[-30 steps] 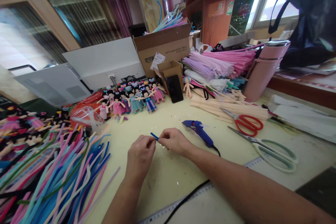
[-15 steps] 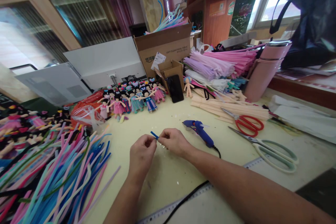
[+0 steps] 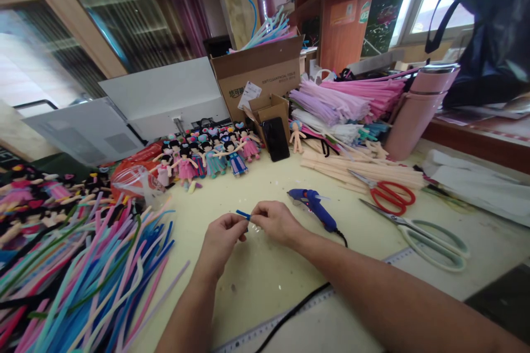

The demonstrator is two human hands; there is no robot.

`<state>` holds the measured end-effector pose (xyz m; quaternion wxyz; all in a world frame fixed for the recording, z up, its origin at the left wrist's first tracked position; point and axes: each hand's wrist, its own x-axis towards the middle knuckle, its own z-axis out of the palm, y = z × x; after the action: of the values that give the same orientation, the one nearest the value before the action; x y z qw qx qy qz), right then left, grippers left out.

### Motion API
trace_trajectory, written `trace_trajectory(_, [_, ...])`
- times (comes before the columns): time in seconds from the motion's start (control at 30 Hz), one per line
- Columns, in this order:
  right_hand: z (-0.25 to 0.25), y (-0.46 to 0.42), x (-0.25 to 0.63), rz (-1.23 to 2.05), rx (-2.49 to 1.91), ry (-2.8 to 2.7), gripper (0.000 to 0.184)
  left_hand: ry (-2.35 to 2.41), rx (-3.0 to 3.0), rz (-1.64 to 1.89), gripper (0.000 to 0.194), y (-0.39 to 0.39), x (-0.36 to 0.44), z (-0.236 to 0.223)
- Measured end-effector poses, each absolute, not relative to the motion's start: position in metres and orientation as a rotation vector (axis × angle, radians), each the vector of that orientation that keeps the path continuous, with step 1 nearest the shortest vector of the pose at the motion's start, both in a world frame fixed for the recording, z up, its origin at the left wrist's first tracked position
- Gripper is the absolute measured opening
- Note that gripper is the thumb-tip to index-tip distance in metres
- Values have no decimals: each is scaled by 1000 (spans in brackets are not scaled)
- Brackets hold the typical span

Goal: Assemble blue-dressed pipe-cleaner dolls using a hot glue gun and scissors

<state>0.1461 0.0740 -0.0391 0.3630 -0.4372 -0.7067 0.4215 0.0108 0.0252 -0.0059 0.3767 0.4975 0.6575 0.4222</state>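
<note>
Between my two hands, above the middle of the table, is a short piece of blue pipe cleaner [image 3: 242,213]. My left hand [image 3: 223,237] pinches it from the left, fingers closed. From the right, my right hand [image 3: 274,222] grips it between thumb and forefinger. One end sticks out past the fingertips at the upper left; the rest is mostly hidden by the fingers. A blue glue gun [image 3: 313,208] lies just right of my right hand, its black cord running under my right forearm.
Loose pipe cleaners [image 3: 103,276] are heaped at the left. Small dolls [image 3: 211,154] stand at the back beside a black phone [image 3: 275,139]. Red-handled scissors [image 3: 391,196], pale-handled scissors [image 3: 434,242] and a pink flask [image 3: 420,113] are at the right. A ruler [image 3: 256,333] lies in front.
My left hand has turned slightly, its fingers now reaching further over the blue piece. The visible end of the piece lies flatter than before. My right hand has hardly moved.
</note>
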Motion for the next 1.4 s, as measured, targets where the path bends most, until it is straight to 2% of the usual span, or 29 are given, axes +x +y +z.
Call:
trace_trajectory(1.0, [-40, 73, 141, 1337, -1120, -1622, 12, 1396, 839, 1261, 23, 26, 18, -11])
trace_trajectory(1.4, [-29, 77, 153, 1232, -1058, -1784, 22, 1597, 1176, 1160, 18, 27, 16, -10])
